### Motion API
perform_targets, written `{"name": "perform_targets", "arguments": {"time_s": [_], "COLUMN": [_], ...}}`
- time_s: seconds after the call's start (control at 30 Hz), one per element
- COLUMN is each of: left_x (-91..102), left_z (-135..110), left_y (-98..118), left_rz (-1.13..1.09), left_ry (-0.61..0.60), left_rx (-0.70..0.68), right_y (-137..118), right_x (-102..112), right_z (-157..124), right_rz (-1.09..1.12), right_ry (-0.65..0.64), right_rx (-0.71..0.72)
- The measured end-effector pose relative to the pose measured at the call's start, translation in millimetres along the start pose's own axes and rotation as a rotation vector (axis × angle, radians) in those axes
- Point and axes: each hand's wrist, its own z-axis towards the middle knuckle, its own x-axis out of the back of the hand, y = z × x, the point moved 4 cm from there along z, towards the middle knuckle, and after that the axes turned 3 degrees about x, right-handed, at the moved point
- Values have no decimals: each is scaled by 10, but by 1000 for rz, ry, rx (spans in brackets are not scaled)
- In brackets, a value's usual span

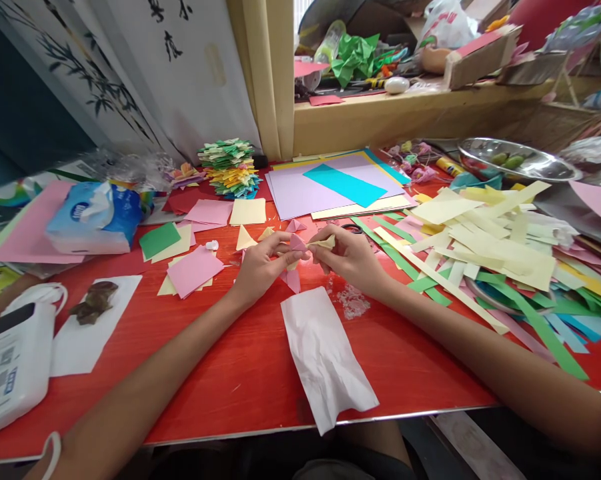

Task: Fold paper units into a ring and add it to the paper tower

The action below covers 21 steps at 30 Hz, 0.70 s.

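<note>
Beyond the white napkin, the left hand pinched a pink folded paper; the right hand pinched a yellow folded paper, lying crosswise, pointing toward it.

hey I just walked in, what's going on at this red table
A person's left hand holds a folded pink paper piece and the right hand a folded yellow piece, close together above the red table. More folded pieces lie near the hands, with square sheets to the left and heaped paper strips to the right.
</note>
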Motion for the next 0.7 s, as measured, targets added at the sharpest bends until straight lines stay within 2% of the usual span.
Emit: {"name": "perform_targets", "arguments": {"time_s": [0.37, 0.57, 0.7], "left_x": [4, 22, 13], "left_z": [17, 38, 46], "left_y": [-46, -94, -106], "left_rz": [-27, -59, -83], "left_ry": [-12, 22, 1], "left_rx": [85, 125, 135], "right_y": [66, 161, 175], "right_x": [-1, 8, -26], "right_z": [32, 55, 53], "right_rz": [102, 212, 258], "right_ry": [-151, -86, -63], "right_rx": [-117, -177, -183]}}
